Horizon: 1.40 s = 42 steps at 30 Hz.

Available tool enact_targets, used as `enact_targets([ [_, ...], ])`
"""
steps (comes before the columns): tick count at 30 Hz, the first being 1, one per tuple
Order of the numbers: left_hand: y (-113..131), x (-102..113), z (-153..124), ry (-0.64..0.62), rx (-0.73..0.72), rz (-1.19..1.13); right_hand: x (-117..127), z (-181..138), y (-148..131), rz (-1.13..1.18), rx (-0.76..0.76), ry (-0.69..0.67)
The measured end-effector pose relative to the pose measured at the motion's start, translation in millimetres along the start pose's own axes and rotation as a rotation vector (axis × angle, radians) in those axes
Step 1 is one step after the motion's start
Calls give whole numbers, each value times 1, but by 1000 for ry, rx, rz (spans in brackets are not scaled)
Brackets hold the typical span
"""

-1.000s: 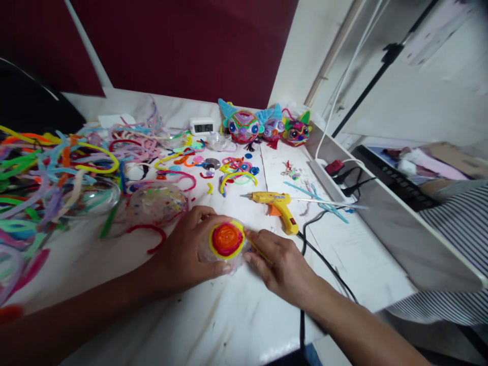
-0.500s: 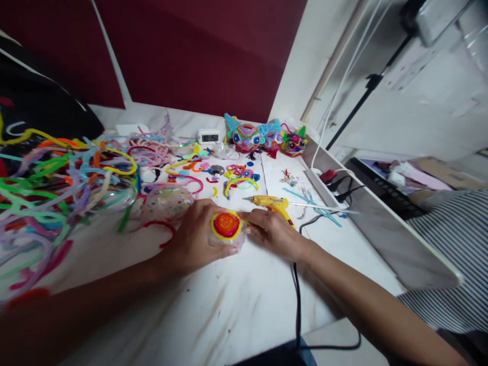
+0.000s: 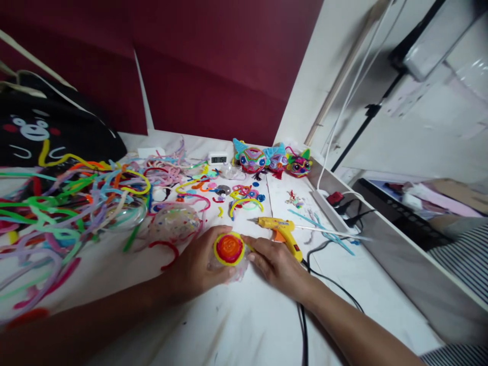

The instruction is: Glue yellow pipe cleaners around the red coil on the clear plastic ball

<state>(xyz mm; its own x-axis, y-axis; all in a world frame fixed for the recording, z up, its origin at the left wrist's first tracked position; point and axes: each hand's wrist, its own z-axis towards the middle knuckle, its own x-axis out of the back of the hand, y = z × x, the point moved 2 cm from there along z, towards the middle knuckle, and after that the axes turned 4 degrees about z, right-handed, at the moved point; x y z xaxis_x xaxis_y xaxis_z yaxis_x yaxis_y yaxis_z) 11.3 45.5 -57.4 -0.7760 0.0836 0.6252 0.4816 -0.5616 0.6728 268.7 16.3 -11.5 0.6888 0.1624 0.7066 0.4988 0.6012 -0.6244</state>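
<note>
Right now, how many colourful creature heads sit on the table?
3, in a row at the back: the larger blue-eared head at left, a smaller blue-eared head in the middle, the green-eared head at right. Others could hide behind.

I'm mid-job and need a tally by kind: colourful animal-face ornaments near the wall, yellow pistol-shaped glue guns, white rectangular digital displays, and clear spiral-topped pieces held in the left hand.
Colourful animal-face ornaments: 3
Yellow pistol-shaped glue gun: 1
White rectangular digital display: 1
Clear piece topped with an orange-red-yellow spiral, in the left hand: 1
Total: 6
</note>
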Motion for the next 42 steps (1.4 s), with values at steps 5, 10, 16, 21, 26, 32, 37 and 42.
enact_targets([
  [5, -2, -1, -2, -14, -24, -3, -3, 0, -1, 16, 8, 23],
  [10, -10, -1, -2, -21, -37, 1, -4, 1, -4, 19, 4, 32],
  [16, -20, -2, -2, 2, -54, -14, -8, 2, -5, -1, -7, 16],
  [21, -30, -3, -1, 17, -51, -16, -9, 1, -3, -44, -13, 4],
  [26, -38, -4, 3, 20, -18, 1, -8, 2, -2, -48, -13, 20],
  [32, -23, 2, 6, 11, -5, 24, -4, 2, -6, -25, -24, 53],
  [37, -9, 8, 4, -33, 44, 1, 2, 0, -9, -36, -74, 104],
  [42, -11, 10, 5, -30, 45, -1, 8, -1, -9, -76, -89, 134],
])
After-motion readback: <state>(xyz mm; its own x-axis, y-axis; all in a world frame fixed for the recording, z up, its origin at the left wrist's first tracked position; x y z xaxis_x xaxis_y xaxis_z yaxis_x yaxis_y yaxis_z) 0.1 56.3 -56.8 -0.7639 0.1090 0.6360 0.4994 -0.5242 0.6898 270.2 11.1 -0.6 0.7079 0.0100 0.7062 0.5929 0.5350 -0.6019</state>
